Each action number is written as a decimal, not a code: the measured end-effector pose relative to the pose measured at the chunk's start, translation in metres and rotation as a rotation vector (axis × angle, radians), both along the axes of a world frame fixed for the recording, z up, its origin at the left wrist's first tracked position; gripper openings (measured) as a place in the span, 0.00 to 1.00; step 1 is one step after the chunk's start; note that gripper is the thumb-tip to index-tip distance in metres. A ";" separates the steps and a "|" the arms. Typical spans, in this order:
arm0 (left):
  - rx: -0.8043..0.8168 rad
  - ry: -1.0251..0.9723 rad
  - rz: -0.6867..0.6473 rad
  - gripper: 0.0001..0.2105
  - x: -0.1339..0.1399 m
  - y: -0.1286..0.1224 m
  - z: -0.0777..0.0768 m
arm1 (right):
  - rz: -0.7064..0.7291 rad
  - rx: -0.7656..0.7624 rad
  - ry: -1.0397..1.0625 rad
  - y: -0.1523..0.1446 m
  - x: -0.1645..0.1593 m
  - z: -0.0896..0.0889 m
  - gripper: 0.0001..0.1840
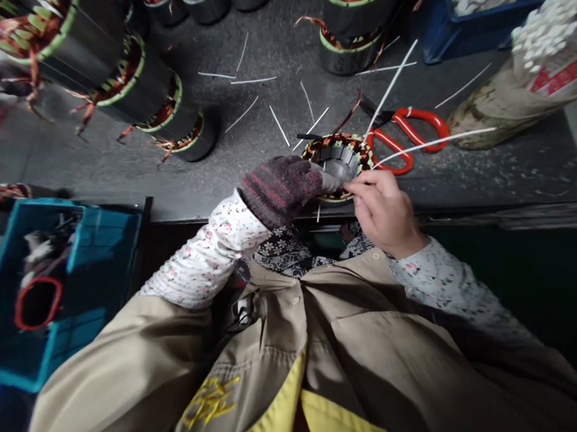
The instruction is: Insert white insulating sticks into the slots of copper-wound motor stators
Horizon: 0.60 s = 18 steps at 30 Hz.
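A motor stator with copper windings and pale green slot liners sits near the bench's front edge. My left hand, in a dark knitted glove with pale fingertips, is closed over the stator's near left rim. My bare right hand pinches at the near right rim, its fingertips close to the left ones; what lies between them is hidden. Two long white cords, an upright cord and a slanting cord, stick out from the windings. Red-handled scissors lie just behind, their blades partly hidden.
Stacked stators lie at the left, with another stack at the back. Cut white cords are scattered over the bench. A bundle of white cords stands in a wrapped container at right. A teal crate is lower left.
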<state>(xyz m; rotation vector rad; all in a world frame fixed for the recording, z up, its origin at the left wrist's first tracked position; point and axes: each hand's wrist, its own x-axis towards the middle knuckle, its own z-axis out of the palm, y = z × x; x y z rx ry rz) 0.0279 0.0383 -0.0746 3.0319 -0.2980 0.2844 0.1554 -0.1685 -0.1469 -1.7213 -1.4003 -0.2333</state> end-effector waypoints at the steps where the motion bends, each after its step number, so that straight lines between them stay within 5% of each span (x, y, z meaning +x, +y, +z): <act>1: 0.060 0.035 -0.050 0.13 0.004 0.002 0.002 | -0.017 -0.029 -0.007 0.001 -0.002 -0.003 0.17; 6: 0.224 -0.061 -0.140 0.10 0.015 -0.004 0.012 | -0.071 0.195 -0.086 -0.006 0.010 0.011 0.10; 10: 0.103 -0.219 -0.283 0.10 0.016 0.003 0.006 | -0.547 0.412 -0.045 -0.028 0.071 0.025 0.06; 14: -0.102 -0.219 -0.299 0.14 0.020 0.012 -0.018 | -0.767 0.260 -0.022 -0.039 0.149 0.025 0.10; 18: -0.158 -0.315 -0.129 0.11 0.013 -0.006 -0.037 | -0.753 0.129 -0.112 -0.040 0.176 0.031 0.04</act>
